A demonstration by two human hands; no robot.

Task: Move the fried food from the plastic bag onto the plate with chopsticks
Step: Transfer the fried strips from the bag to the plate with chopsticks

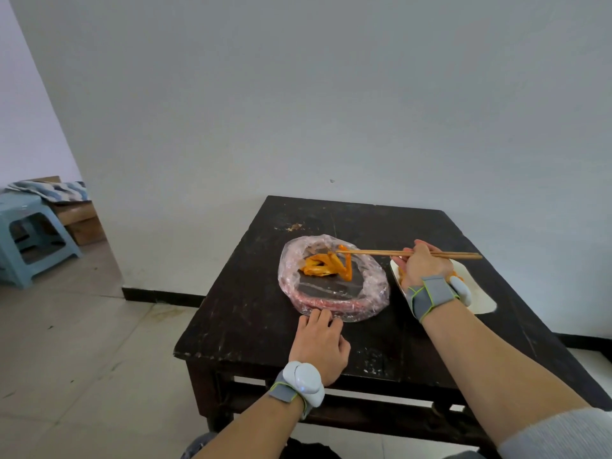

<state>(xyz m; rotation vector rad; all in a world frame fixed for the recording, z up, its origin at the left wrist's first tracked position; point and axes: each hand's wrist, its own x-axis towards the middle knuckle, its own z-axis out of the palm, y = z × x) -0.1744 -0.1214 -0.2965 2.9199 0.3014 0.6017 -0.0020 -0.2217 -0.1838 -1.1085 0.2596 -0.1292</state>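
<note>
- Pale bare wall and a tiled floor surround a dark, scuffed table (251,319); a blue stool (29,233) stands well off to the left.
- On the table the plastic bag (374,294) lies with its mouth rolled down into a thick ring, which I take as a way to leave the contents open from above.
- Inside the bag, toward its far side, sits the fried food (323,265), a tangle of orange strips, so the task's thing is mostly in the bag, not on the plate.
- My left hand (319,342) lies flat on the table with its fingertips on the bag's near rim. It holds nothing, and I read it as pinning the light film so it does not drag.
- My right hand (425,265) grips the chopsticks (374,252) partway along, fingers wrapped round them. They run almost level, and their tips meet the top of the pile.
- One orange strip hangs at the tips. Whether it is truly pinched or only touched, I cannot tell.
- Just beside the bag, on its right, the white plate (480,299) lies under that hand, close enough for a short carry. An orange bit shows on it by the wrist.
- Each wrist wears a grey strap with a white pod.
</note>
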